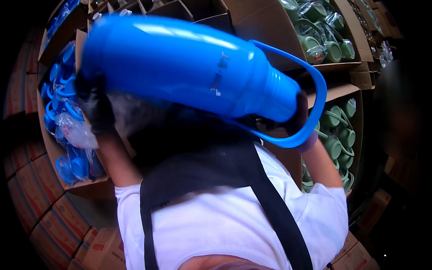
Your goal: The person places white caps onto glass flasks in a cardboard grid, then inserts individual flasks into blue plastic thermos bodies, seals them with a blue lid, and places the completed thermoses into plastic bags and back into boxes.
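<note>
A large blue thermos jug (171, 67) lies sideways across the upper part of the view, its wide base to the left and its narrower neck to the right. Its loop handle (318, 90) swings out around the neck end. At the base, my left hand (96, 103) in a black glove grips the lower edge. My right hand (302, 114), gloved in a dark colour, closes on the neck end inside the loop; its fingers are partly hidden behind the jug. Dark print marks the jug's side. The base end is slightly blurred.
An open carton (96, 185) of blue handled lids and clear plastic wrap stands at the left. Cartons with green lids (334, 51) are at the upper right, with more green lids (334, 148) below. A divided carton (216, 9) is behind the jug. Stacked boxes (54, 220) line the lower left.
</note>
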`<action>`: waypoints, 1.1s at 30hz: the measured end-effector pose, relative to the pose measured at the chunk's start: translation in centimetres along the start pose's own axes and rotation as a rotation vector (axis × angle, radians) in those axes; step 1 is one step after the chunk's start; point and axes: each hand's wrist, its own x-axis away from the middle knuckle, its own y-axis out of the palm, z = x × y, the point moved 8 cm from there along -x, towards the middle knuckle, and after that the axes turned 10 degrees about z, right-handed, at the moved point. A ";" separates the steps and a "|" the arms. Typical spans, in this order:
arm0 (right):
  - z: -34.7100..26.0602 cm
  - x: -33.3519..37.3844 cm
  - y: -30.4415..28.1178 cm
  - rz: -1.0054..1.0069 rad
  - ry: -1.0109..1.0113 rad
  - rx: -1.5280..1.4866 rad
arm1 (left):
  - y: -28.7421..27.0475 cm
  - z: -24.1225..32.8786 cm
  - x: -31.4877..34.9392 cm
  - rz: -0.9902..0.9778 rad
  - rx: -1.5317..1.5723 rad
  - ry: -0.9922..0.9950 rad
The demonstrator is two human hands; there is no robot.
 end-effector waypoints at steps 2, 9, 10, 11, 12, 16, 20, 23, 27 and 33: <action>-0.1 -1.2 2.3 -0.090 0.047 0.074 | 1.7 6.6 -1.8 -0.062 -0.017 0.306; -3.6 -0.4 12.1 -0.452 -0.006 1.373 | -10.0 2.2 -13.7 -0.023 -0.942 0.825; -4.8 0.0 15.0 -0.559 -0.238 1.916 | -10.1 0.9 -14.1 -0.072 -1.119 0.996; -5.3 -0.1 15.5 -0.657 -0.264 2.009 | -3.2 1.3 -12.7 -0.183 -0.807 0.974; -6.5 0.1 17.9 -0.708 -0.437 1.908 | 2.4 3.9 -10.6 -0.265 -0.534 0.950; -5.9 -0.6 27.5 -1.185 -0.399 1.765 | 1.3 -2.5 -12.7 -0.086 -0.437 0.694; -15.9 -1.0 33.7 -1.295 -0.549 0.345 | 0.5 -9.0 -12.9 0.001 0.107 -0.079; -22.8 -4.7 36.8 -0.762 -1.354 0.277 | 1.2 -7.5 -12.2 -0.068 0.180 -0.153; -18.0 -5.8 43.7 -0.646 -1.813 0.954 | 1.8 -6.1 -12.3 -0.055 0.303 -0.144; -18.6 -11.6 44.2 -0.937 -1.411 0.602 | -7.5 -15.0 -13.1 0.131 -0.501 0.073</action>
